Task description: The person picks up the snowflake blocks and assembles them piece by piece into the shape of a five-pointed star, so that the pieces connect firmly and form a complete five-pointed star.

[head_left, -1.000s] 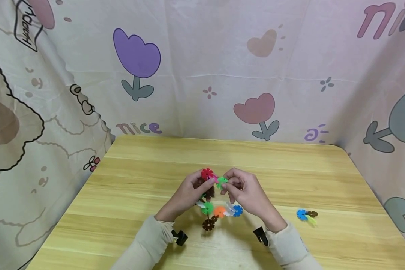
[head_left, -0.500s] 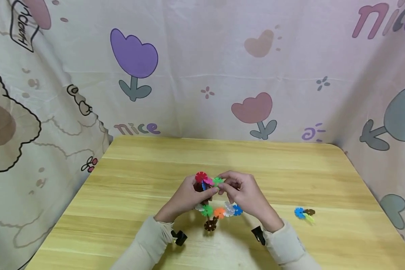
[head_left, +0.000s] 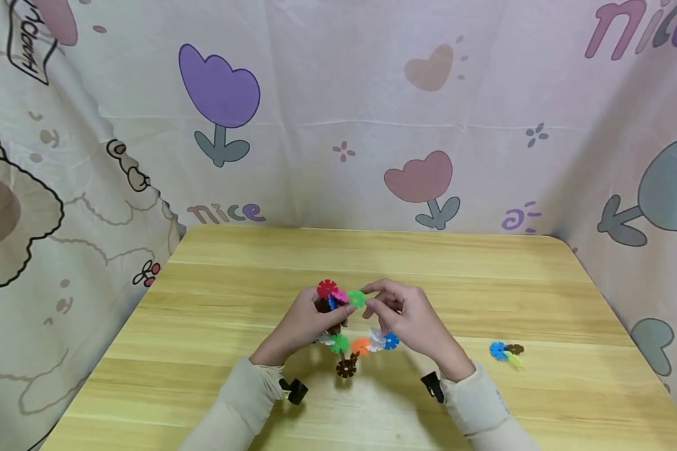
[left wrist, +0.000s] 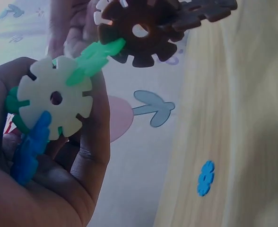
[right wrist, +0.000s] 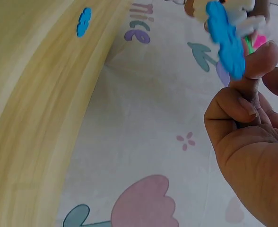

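Note:
My left hand (head_left: 316,313) grips a chain of interlocking notched plastic discs, its thumb across the front. At the top of the chain are a red disc (head_left: 327,289), a pink disc (head_left: 340,295) and a green disc (head_left: 356,299). Below hang another green disc (head_left: 340,342), an orange disc (head_left: 361,346), a blue disc (head_left: 392,340) and a brown disc (head_left: 346,368). A white disc (left wrist: 58,97) lies by the left fingers in the left wrist view. Beside the upper green disc is my right hand (head_left: 409,313), thumb and forefinger apart at its edge; contact is unclear.
On the wooden table (head_left: 248,263), to the right, lies a small joined cluster (head_left: 502,351) of blue, brown and yellow-green pieces. A printed curtain (head_left: 316,94) stands behind the table and at both sides. Black clips (head_left: 433,386) sit at both wrists.
The left hand and the disc chain have shifted slightly left. The upper green disc has come away from the right thumb and forefinger, which earlier pinched it.

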Demonstrator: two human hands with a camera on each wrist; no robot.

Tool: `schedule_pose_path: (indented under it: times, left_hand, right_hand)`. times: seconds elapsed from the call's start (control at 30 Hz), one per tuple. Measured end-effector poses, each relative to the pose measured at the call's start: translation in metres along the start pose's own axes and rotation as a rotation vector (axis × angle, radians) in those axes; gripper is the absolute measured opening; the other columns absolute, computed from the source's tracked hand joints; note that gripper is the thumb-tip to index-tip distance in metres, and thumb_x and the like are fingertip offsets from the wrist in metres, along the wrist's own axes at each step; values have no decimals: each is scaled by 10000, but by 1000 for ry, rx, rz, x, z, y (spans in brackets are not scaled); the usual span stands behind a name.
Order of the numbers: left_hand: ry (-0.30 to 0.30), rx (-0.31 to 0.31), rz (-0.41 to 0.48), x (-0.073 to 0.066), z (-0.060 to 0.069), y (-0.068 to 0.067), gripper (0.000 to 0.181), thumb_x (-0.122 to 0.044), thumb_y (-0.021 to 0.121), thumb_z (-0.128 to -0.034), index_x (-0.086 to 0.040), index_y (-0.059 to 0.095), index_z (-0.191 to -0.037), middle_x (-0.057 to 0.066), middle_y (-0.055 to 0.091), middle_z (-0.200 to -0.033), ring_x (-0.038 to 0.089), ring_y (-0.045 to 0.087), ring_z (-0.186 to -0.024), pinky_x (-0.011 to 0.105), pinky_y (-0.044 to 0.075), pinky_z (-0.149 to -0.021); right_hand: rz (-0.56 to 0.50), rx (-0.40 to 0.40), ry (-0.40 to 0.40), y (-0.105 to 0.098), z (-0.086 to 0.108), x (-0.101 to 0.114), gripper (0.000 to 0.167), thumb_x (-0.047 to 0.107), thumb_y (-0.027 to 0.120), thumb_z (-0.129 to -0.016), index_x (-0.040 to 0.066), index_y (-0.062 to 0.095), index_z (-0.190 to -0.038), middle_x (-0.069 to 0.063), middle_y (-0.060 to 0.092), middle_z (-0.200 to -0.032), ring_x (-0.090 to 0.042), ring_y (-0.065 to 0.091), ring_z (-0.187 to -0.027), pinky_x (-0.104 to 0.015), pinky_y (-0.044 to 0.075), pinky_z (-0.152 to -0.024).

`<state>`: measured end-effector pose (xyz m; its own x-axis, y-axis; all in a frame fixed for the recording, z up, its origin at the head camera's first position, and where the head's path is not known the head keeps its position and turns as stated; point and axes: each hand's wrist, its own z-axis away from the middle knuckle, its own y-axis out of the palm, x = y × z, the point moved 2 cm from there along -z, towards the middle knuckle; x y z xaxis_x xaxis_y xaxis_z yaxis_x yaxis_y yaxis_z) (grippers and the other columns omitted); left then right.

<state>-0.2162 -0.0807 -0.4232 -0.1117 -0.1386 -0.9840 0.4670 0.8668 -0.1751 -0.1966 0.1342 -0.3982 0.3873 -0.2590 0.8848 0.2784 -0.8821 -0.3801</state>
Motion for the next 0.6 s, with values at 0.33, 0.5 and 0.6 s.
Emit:
schedule_pose_path:
  times: [0.33,0.5,0.6]
  left_hand:
    - [-30,48,60,1,0,-3,248,-183,715,-1001,55,670,-948,153,688,-824,176,601,-670,272,574,-625]
    - [-63,50,29,2,0,-2,259,-224,726,-997,28,682,-953,162,698,-847,178,591,-682,260,558,-629]
    - [-73,51,9,1,-1,-3,252,-250,735,-991,-6,691,-945,232,697,-884,189,596,-690,265,559,-636]
  right_hand:
    - [60,-85,21,-37,15,-2,138,50,622,-1038,69,726,-1127,-68,678,-774,-184,541,-515,-261,471,-454]
    - [235,-172,35,-75,40,-16,95,60,653,-1023,94,740,-1040,-6,640,-704,-123,530,-522,-258,431,-429]
    - [386,-188,98,-102,63,-27,83,70,653,-1025,99,730,-1010,2,607,-682,-101,512,-534,-259,421,-454]
